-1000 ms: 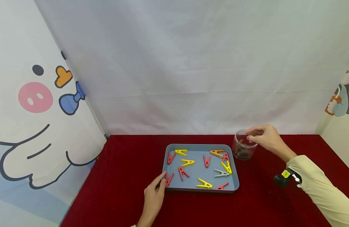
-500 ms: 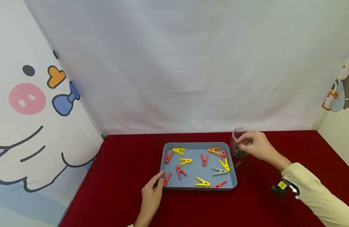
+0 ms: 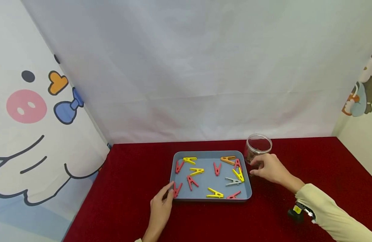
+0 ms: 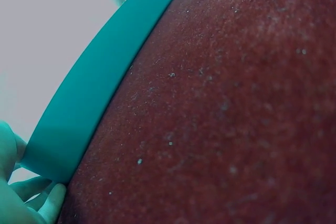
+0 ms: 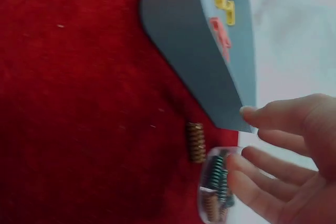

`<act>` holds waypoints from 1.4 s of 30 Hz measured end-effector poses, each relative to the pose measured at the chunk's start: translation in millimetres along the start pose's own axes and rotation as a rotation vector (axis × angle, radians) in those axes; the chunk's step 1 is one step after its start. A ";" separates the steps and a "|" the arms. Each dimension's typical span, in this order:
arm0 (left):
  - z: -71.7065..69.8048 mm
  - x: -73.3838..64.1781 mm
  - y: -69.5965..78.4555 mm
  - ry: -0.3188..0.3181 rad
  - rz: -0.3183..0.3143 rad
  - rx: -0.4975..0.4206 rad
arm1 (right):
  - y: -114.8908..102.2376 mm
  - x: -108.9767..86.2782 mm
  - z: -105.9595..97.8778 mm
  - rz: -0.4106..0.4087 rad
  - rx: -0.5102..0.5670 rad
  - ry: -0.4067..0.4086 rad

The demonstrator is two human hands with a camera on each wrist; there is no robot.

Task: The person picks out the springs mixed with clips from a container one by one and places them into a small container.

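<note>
My left hand (image 3: pixel 161 209) holds the front left corner of a blue-grey tray (image 3: pixel 204 193), thumb and fingers at its wall. Several red, yellow, orange and grey spring clamps lie in it, such as a yellow clamp (image 3: pixel 215 193). My right hand (image 3: pixel 272 168) hovers low between the tray's right side and a clear jar (image 3: pixel 247 145), thumb and fingers apart, nothing between them. Under it, a brass-coloured coil spring (image 5: pixel 196 142) lies on the red cloth, seen in the right wrist view. Dark and copper-coloured springs (image 5: pixel 215 174) are inside the jar.
Red cloth (image 3: pixel 128 188) covers the table. A white curtain (image 3: pixel 204 84) hangs along its back edge, and a panel with a cartoon duck (image 3: pixel 25 141) stands at the left. A small camera (image 3: pixel 296 214) sits on the right wrist.
My right hand has come down from the jar's mouth to the cloth in front of it. A coil spring that showed in the jar now lies outside it. The left hand stays at the tray.
</note>
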State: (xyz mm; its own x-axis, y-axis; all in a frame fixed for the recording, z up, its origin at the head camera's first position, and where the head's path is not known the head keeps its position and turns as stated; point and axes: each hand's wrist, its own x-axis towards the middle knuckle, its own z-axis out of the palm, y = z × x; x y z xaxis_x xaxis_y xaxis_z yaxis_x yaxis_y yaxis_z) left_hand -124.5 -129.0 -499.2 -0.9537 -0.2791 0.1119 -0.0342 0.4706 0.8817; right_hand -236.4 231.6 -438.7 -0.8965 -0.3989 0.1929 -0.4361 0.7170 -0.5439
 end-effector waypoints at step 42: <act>0.5 -0.3 1.4 0.016 -0.017 0.001 | -20.4 -6.6 -31.8 0.047 0.038 0.116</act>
State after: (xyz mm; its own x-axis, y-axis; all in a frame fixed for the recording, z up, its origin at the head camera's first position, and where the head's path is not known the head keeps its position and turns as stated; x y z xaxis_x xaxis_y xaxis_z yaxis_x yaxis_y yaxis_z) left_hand -124.5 -127.8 -498.2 -0.9480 -0.3008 0.1042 -0.0510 0.4665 0.8830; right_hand -224.1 237.7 -402.9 -0.9200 -0.2948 0.2581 -0.3917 0.7101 -0.5851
